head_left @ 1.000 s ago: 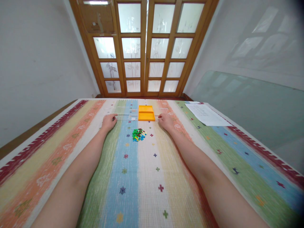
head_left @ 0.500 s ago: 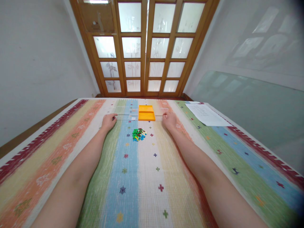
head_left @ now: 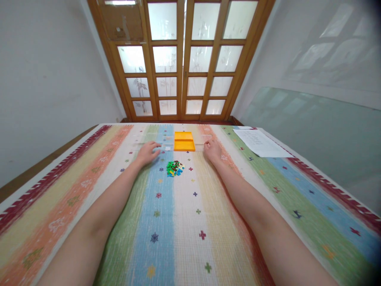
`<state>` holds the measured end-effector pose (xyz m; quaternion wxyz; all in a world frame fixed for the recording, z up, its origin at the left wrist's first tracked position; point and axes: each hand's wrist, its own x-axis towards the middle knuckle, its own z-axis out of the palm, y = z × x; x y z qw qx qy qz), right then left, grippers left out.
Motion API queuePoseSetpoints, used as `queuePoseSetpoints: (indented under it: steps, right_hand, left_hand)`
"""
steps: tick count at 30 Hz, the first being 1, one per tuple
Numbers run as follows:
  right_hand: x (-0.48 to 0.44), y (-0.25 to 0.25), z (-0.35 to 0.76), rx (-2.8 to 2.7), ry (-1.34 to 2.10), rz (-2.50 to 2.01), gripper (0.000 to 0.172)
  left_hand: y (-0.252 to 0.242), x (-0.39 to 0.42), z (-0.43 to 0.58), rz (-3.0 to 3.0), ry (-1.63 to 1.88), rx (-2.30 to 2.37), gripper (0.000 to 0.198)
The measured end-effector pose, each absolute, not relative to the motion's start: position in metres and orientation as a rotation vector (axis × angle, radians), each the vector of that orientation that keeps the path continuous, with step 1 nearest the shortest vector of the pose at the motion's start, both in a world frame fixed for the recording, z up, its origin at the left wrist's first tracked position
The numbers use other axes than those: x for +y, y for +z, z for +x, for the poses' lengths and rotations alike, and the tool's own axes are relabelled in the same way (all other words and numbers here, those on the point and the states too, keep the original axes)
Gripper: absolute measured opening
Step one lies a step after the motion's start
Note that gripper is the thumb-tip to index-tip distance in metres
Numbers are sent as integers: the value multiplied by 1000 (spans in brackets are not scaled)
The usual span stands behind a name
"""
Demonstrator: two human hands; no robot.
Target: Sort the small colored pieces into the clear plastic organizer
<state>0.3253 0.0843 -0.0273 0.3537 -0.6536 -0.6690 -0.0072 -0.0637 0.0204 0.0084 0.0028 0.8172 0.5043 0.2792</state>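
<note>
Where glazed doors [head_left: 183,59] face the striped counter [head_left: 187,222], a yellow box [head_left: 184,146] lies open; left hand [head_left: 149,153] loosely spread, right hand [head_left: 213,151] curled, any hold unclear.

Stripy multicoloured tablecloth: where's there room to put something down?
The striped tablecloth is bare between the left forearm and right forearm, this side of the heap of tiny multicoloured pieces, and between the right forearm and the white printed paper sheet. It's crowded around the open orange plastic box, with clear plastic containers, the left hand and the right hand close by.
</note>
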Motion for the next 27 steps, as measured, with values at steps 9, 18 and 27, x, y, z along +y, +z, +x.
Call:
queuePoseSetpoints:
  steps: [9, 18, 27]
  right_hand:
    - [87, -27, 327, -1729, -20, -1686, 23]
    - [83, -28, 320, -1765, -73, -1647, 26]
    - [80, -24, 317, -1790, -18, -1620, 27]
  left_hand:
    - [12, -28, 21, 2763, 370, 939, 74]
    - [-4, -32, 47, 2777, 570, 1051, 37]
    - [-5, -15, 54, 2783, 614, 1107, 27]
